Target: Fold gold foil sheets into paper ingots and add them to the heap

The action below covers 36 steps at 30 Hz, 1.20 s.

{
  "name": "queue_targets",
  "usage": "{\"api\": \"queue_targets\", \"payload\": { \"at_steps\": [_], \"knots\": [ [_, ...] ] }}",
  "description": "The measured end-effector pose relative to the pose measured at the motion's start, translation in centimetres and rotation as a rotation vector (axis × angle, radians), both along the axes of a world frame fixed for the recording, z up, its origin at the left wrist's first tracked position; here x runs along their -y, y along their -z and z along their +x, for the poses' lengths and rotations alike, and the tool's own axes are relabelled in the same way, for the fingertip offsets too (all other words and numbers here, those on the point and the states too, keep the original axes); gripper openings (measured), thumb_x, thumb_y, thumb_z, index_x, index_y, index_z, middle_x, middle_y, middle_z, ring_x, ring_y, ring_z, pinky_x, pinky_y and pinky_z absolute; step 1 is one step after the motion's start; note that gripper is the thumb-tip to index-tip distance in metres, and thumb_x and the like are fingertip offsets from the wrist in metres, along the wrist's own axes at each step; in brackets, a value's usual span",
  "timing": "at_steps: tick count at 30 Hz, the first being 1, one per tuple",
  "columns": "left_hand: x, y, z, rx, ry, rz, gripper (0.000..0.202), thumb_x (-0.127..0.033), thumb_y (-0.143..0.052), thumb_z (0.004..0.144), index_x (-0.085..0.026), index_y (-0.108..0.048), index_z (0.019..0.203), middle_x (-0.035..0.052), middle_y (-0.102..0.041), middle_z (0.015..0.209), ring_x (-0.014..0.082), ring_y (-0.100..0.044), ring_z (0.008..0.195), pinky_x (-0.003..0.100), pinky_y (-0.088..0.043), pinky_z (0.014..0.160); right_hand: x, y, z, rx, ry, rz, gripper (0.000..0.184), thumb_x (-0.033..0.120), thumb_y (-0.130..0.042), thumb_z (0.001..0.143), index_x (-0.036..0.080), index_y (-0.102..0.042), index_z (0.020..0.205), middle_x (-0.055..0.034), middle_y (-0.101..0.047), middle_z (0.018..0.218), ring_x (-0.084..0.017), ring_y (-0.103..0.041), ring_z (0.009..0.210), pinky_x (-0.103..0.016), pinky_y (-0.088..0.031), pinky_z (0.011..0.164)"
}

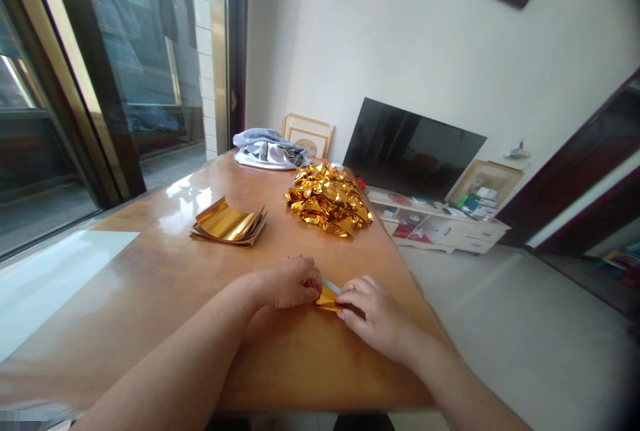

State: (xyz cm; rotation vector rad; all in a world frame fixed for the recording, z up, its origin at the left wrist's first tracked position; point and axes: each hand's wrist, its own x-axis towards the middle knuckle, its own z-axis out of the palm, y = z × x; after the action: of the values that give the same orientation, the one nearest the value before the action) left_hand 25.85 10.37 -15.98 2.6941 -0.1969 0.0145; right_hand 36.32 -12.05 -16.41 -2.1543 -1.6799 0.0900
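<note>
Head view, small folded gold foil (327,299) pinched at three o'clock from left hand (289,282), nine o'clock from right hand (375,318), both closed on it

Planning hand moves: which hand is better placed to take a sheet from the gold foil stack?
Probably the left hand: it is nearer the gold foil stack than the right hand, though both hands touch the small folded foil.
</note>
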Motion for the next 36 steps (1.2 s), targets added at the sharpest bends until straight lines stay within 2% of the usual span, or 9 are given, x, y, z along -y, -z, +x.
{"api": "queue_targets", "payload": {
  "at_steps": [6, 10, 19, 27, 31, 36],
  "knots": [
    [0.1, -0.2, -0.3, -0.061, -0.082, -0.012, 0.017, -0.028, -0.066, 0.076, -0.029, -0.076, 0.089, -0.0009, -0.072, 0.093, 0.0201, -0.061, 0.087, 0.03, -0.042, 0.081, -0.6, -0.2, 0.7, 0.001, -0.026, 0.022, 0.016, 0.029, -0.057, 0.095, 0.027, -0.073, 0.092, -0.0044, -0.068, 0.093, -0.022, -0.056, 0.093, -0.034, -0.044, 0.084],
    [0.2, -0.3, -0.3, -0.066, -0.116, 0.003, 0.016, -0.032, -0.067, 0.074, -0.03, -0.075, 0.089, 0.0008, -0.07, 0.097, 0.0221, -0.06, 0.093, 0.032, -0.041, 0.084, -1.4, 0.2, 1.4, -0.052, -0.019, 0.037, 0.016, 0.031, -0.06, 0.094, 0.027, -0.072, 0.086, -0.0033, -0.068, 0.087, -0.021, -0.057, 0.089, -0.033, -0.043, 0.08],
    [0.5, -0.7, -0.6, -0.079, -0.109, 0.02, 0.015, -0.026, -0.064, 0.076, -0.029, -0.073, 0.087, 0.0009, -0.068, 0.093, 0.0221, -0.059, 0.09, 0.034, -0.039, 0.081, -2.9, 1.6, 2.6, -0.241, 0.134, 0.033, 0.024, 0.035, -0.062, 0.09, 0.021, -0.064, 0.07, -0.0017, -0.065, 0.076, -0.017, -0.057, 0.076, -0.027, -0.039, 0.067],
    [0.6, -0.5, -0.6, -0.077, -0.139, -0.005, 0.017, -0.026, -0.064, 0.072, -0.028, -0.072, 0.087, 0.0013, -0.068, 0.097, 0.0242, -0.058, 0.095, 0.036, -0.039, 0.083, -3.5, 1.9, 2.7, -0.271, 0.215, -0.027, 0.025, 0.038, -0.064, 0.086, 0.02, -0.061, 0.068, 0.0007, -0.061, 0.069, -0.014, -0.052, 0.065, -0.024, -0.03, 0.055],
    [0.6, -0.7, -0.6, -0.096, -0.135, -0.01, 0.016, -0.025, -0.061, 0.075, -0.027, -0.072, 0.087, 0.0015, -0.069, 0.096, 0.024, -0.058, 0.096, 0.036, -0.039, 0.085, -3.4, 2.1, 2.8, -0.292, 0.218, -0.029, 0.024, 0.038, -0.064, 0.085, 0.02, -0.062, 0.07, 0.0006, -0.062, 0.071, -0.014, -0.053, 0.065, -0.024, -0.031, 0.055],
    [0.6, -0.6, -0.6, -0.082, -0.151, 0.0, 0.016, -0.032, -0.064, 0.076, -0.027, -0.071, 0.089, 0.003, -0.066, 0.098, 0.0249, -0.057, 0.097, 0.037, -0.04, 0.086, -3.3, 2.5, 3.0, -0.333, 0.196, -0.009, 0.023, 0.038, -0.065, 0.085, 0.02, -0.062, 0.07, 0.0005, -0.063, 0.073, -0.014, -0.054, 0.068, -0.023, -0.033, 0.057]
  ]
}}
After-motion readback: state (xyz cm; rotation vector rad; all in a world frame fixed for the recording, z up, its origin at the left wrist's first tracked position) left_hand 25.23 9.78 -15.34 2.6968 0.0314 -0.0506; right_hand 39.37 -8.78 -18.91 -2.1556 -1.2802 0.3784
